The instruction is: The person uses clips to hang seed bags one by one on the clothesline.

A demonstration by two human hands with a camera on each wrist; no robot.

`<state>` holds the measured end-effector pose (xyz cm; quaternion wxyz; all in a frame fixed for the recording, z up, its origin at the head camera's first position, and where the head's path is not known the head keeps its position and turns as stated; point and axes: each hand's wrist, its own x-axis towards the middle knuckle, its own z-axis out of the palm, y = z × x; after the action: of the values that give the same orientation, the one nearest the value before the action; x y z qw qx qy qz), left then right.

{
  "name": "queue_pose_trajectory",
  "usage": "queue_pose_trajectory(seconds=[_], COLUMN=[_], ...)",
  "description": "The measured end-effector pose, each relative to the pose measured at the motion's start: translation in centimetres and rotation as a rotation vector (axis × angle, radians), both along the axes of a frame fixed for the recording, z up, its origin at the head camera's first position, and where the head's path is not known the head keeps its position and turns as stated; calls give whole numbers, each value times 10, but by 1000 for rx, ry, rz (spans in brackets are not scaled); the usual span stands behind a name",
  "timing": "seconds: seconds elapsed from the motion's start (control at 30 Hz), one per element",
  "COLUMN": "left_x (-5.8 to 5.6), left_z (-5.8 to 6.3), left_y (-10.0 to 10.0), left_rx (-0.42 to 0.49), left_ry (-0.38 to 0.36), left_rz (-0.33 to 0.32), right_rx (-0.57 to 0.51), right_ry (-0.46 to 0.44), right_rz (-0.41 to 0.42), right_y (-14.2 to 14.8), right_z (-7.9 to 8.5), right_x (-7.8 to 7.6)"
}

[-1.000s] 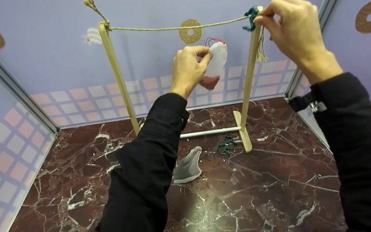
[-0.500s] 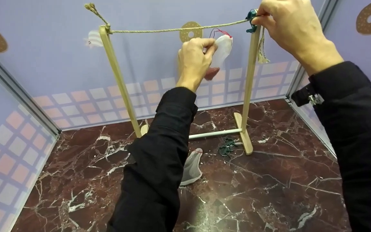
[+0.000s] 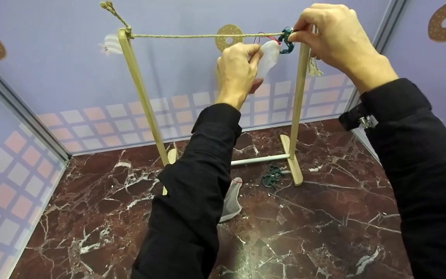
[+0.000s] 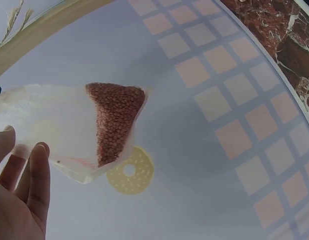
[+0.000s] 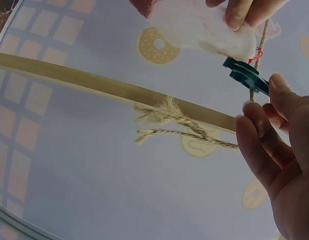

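My left hand [image 3: 238,71] pinches the upper part of a white mesh drawstring bag [image 3: 269,54]. In the left wrist view, reddish-brown granules [image 4: 114,120] fill the bottom of that bag. A dark green plastic clip [image 5: 243,73] is between the thumb and fingers of my right hand [image 3: 333,38]. The clip is at the rope [image 3: 192,36], just left of the right wooden post [image 3: 299,89]. Red drawstring [image 5: 258,54] at the bag's top lies right beside the clip's jaws. My left fingers cover part of the bag.
The rope runs between the right post and a left wooden post [image 3: 141,93], with a white bar [image 3: 261,159] joining them low down. On the marbled tabletop [image 3: 323,232] lie another mesh bag [image 3: 232,201], partly behind my left sleeve, and green clips [image 3: 271,176]. Patterned walls enclose the back and sides.
My right hand has moved the clip left along the rope, away from the post top. My left hand has raised the bag and shifted it right, so its drawstring now meets the clip.
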<state>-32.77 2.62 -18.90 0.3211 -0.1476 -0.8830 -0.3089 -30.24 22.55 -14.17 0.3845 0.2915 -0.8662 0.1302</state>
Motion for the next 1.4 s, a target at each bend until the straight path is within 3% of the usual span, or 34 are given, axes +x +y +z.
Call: queue_pose_trajectory(seconds=[0.17,0.33,0.57,0.77,0.93,1.2,1.4], left_x=[3,5,10,13,13,13,16], left_z=[5,7,9,7,6,0,-11], left_y=[1,0,8,14,14,13,7], left_rx=[-38,-57,-49,-45,9,22,38], left_ry=[-8,-16,-51,-62,-94,-121,-105], left_rz=[57,79,24,-13,-47,-74,-98], right_rx=[17,36,45,103,144,85,-56], right_ry=[-47,-27,6,38,-8,-103,-82], right_rz=[6,9,43,7,-8,-9,79], right_y=[-3,-5,-11,-15,-19,-19,-19], right_z=[4,7,2,2,0,-16,-41], right_x=[6,9,7,12,17,16,16])
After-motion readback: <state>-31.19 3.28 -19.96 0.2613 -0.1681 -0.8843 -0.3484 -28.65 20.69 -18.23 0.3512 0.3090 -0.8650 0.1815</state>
